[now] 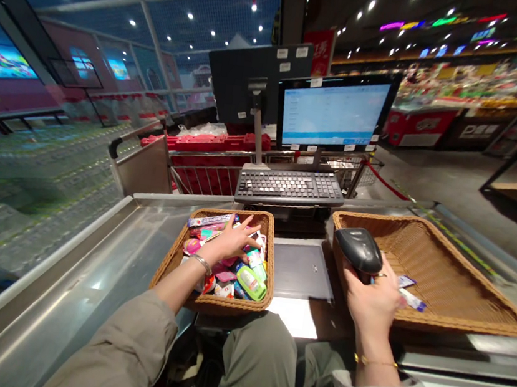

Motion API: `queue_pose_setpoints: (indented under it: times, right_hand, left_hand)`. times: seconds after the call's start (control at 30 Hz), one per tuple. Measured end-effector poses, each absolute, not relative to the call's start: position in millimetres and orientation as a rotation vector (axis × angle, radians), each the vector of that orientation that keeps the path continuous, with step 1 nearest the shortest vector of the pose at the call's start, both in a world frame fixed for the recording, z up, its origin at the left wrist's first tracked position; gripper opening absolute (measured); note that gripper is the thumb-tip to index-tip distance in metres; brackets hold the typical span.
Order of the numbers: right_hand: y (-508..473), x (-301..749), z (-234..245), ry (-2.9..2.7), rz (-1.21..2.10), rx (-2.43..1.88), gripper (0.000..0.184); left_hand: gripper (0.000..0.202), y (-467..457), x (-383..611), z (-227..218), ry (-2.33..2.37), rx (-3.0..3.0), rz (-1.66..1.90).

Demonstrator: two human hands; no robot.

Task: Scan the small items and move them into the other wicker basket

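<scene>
Left to right: the left hand (228,243) lies open, fingers spread, on small packaged goods (211,269) heaped to the rim of a wicker basket (210,300), with a green bottle (251,282) beside the palm. Hazard: pressure on the heap could push packets over the rim onto the steel counter (63,282). The right hand (370,298) is closed around a handheld barcode scanner (359,250) above a wicker tray (459,325) holding loose packets (411,294). Hazard: a weak grip could drop the scanner onto them
</scene>
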State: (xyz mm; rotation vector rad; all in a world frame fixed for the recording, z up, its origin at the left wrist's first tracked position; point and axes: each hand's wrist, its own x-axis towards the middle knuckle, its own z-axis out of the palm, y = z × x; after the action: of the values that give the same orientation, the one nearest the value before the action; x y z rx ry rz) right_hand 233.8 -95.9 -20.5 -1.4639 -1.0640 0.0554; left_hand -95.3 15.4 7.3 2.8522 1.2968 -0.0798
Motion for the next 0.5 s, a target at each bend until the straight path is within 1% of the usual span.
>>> queue_pose_setpoints:
  times: [0.17, 0.37, 0.5]
  right_hand:
    - [-94.9, 232.9, -20.8, -1.078, 0.081, -1.481, 0.043]
    - [-95.1, 232.0, -23.9, -1.093, 0.076, -1.467, 0.047]
    - [-94.3, 232.2, -27.6, -1.091, 0.064, -1.457, 0.047]
  left_hand:
    - [0.045, 10.7, -111.4, 2.1, 1.343, 2.833, 0.021]
    - [0.039, -0.6, -120.1, 9.9, 1.445, 2.804, 0.037]
    - [0.033, -6.8, -126.4, 14.4, 1.556, 2.833, 0.144]
